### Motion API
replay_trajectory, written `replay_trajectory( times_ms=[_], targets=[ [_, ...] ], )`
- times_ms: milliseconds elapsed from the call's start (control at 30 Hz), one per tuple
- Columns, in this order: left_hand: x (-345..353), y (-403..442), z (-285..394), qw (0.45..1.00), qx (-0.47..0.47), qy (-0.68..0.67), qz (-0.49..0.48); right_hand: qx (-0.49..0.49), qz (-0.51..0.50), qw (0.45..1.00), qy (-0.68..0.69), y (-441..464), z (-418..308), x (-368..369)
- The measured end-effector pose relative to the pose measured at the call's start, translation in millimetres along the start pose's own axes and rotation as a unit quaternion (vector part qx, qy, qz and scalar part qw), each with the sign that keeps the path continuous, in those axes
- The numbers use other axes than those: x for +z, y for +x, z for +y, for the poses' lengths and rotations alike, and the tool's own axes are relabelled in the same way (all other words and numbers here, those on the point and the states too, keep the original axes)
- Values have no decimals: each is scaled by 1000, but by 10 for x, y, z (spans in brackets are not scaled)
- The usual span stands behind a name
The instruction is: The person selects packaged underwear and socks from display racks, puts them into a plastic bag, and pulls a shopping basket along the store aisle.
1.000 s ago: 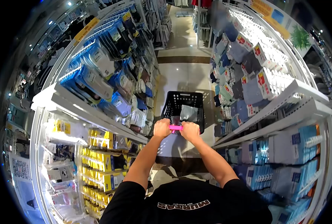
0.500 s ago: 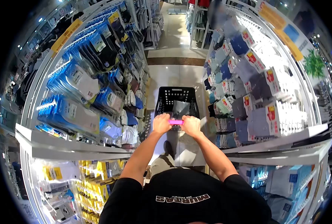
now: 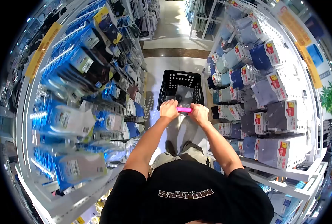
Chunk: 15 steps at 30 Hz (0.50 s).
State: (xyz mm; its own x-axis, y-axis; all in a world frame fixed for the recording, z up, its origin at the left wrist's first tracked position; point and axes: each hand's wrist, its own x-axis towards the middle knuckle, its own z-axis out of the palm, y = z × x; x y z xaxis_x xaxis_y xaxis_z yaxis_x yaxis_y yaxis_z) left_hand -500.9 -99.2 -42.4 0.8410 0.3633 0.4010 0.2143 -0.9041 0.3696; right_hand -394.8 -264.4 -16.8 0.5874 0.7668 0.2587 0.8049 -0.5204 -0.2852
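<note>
Both of my hands are closed on a pink handle (image 3: 184,109) in front of my body. My left hand (image 3: 169,109) wraps its left end, and my right hand (image 3: 199,113) wraps its right end. Just beyond them is a black basket (image 3: 182,74) with square holes in its walls. Inside it lies a grey, shiny package (image 3: 184,93); its lower part is close behind the handle. What joins the handle to the basket is hidden by my hands.
Racks of blue-carded packs (image 3: 67,119) line the left side. On the right hang grey and blue packs with red-and-white labels (image 3: 281,114). A tiled aisle (image 3: 169,31) with a dark stripe (image 3: 175,52) runs ahead. My feet stand behind the basket.
The racks have shifted back past me as I and the basket moved forward along the aisle. Both hands have stayed on the handle, and both shoes now show below it.
</note>
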Motion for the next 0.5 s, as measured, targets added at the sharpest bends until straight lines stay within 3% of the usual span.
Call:
replay_trajectory(
  times_ms=[300,500],
  targets=[
    [259,1014,-425,999,3,13,-48,54,3,998,17,962,311,199],
    [489,1855,-601,999,-2,9,-50,31,28,998,46,1734,754,317]
  ],
)
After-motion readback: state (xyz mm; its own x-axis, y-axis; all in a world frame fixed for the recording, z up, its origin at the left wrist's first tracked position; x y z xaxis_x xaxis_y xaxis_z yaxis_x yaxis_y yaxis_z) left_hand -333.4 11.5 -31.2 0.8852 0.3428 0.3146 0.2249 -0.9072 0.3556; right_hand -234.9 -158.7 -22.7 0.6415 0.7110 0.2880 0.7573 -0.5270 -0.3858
